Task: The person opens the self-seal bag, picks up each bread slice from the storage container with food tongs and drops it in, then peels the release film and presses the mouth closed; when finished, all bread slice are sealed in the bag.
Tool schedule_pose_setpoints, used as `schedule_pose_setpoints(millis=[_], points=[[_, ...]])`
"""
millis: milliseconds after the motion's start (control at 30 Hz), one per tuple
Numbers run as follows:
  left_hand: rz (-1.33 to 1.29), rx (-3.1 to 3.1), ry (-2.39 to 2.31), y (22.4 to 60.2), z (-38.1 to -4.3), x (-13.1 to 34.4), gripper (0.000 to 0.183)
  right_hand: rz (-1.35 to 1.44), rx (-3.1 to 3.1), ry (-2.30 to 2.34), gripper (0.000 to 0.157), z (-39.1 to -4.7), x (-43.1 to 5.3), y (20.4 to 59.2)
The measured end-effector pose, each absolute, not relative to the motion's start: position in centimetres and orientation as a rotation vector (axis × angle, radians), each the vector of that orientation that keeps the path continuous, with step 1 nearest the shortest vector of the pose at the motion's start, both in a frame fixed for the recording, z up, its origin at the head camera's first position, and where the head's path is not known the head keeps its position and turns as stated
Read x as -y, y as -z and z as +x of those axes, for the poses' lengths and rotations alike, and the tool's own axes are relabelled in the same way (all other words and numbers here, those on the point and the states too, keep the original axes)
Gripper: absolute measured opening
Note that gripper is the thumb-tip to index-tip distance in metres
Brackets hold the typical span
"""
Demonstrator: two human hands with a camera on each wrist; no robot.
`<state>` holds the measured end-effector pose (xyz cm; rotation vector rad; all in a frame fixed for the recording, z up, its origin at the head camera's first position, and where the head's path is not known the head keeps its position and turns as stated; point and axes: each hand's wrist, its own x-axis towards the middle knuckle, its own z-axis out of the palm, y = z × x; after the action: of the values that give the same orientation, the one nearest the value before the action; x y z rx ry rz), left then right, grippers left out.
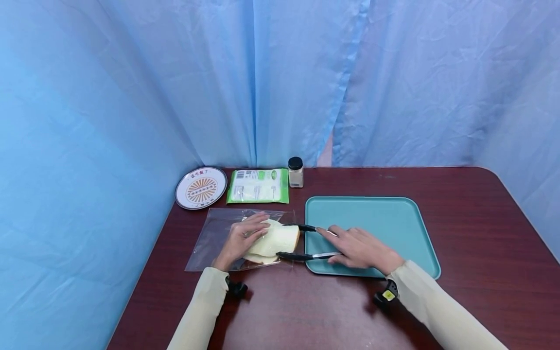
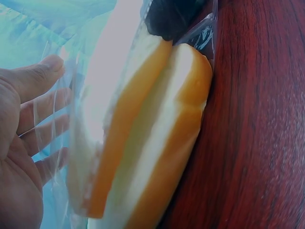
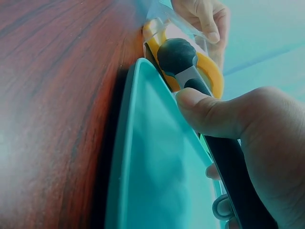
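My left hand [image 1: 245,236] holds the film of a clear plastic bag [image 1: 210,238], with several fingers showing through the film in the left wrist view. My right hand [image 1: 360,248] grips black-tipped metal tongs [image 1: 321,255]. Their two tips reach left to either side of a white bread slice [image 1: 280,239] at the bag's mouth. Further bread [image 2: 167,157] with golden crust lies beneath it inside the bag. In the right wrist view, my thumb presses along one arm of the tongs [image 3: 224,157], and a dark scalloped tip overlaps the bread [image 3: 209,71].
A teal tray [image 1: 372,211] lies on the dark red table [image 1: 332,311], under my right hand. Behind the bag are a patterned round plate [image 1: 201,188], a green-and-white packet [image 1: 258,186] and a black-lidded jar [image 1: 295,172]. Blue curtains [image 1: 197,87] border the table.
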<state>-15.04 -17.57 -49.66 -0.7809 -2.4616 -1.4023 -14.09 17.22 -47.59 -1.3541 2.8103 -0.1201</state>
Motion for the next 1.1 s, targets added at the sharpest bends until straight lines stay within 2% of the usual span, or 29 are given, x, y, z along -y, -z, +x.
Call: schedule_pose_setpoints(millis=[733,1100], points=[[-0.793,2.449,1.363,48.0,-14.3,16.8,0.019,-1.352,-2.792,0.115,0.075,-14.9,-16.3,47.6],[-0.816,2.447,1.399,49.5,-14.9,17.7,0.021,-1.352,-2.773,0.119,0.075,-15.1,-15.9,47.4]])
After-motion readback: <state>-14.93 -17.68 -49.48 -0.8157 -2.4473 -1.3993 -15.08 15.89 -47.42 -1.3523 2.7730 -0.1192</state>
